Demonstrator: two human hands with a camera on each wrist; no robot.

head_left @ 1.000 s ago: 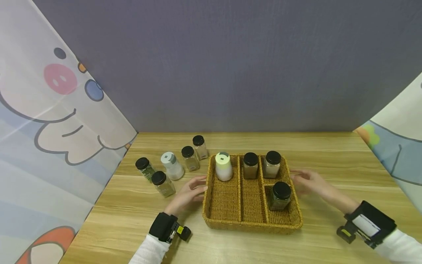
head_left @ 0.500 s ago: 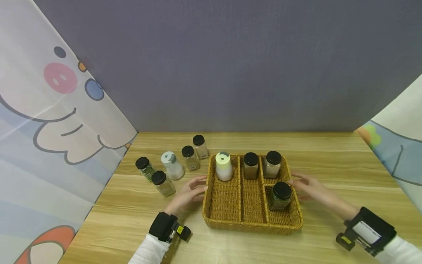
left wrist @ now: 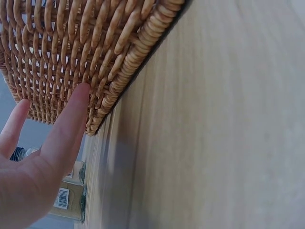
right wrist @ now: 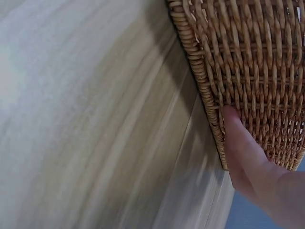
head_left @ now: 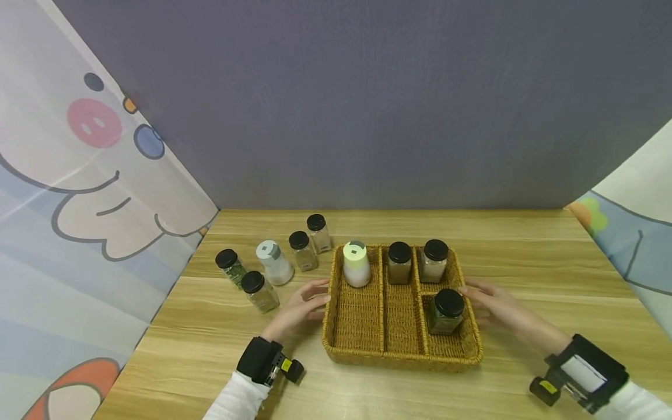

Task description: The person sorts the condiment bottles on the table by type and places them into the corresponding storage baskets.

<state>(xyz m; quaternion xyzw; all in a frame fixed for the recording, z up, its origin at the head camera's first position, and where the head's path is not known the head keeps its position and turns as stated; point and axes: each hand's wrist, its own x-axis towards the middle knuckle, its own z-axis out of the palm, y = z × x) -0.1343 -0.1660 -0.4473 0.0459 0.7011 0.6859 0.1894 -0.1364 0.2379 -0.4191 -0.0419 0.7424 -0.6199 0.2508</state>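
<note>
The left hand (head_left: 297, 310) is extended toward the basket's left side from the near left, its fingers spread and fairly straight, with fingertips laid against the weave; nothing is pinched. The right hand (head_left: 496, 305) is brought to the right side from the near right, its digits reaching forward and one fingertip set against the wall; its other fingers are partly hidden. Black straps are worn on both wrists, below white sleeves.

The basket (head_left: 401, 358) is set on the wooden tabletop (head_left: 530, 245), between the two hands. It is shallow, rectangular and golden brown, woven in rope-like strands with a thick braided rim.

Four compartments are counted: two long ones at left and middle, and two short ones at right. Four containers are held, one in each: a white bottle (head_left: 357, 268) with a pale yellow-green cap at far left, a brown-filled jar (head_left: 399, 269) at far middle, a pale-filled jar (head_left: 433, 267) at far right and a dark green jar (head_left: 445, 318) at near right. All three jars are black-lidded.

Five more containers are stood left of the basket: four black-lidded jars (head_left: 263, 296) and one white shaker (head_left: 278, 269).
</note>
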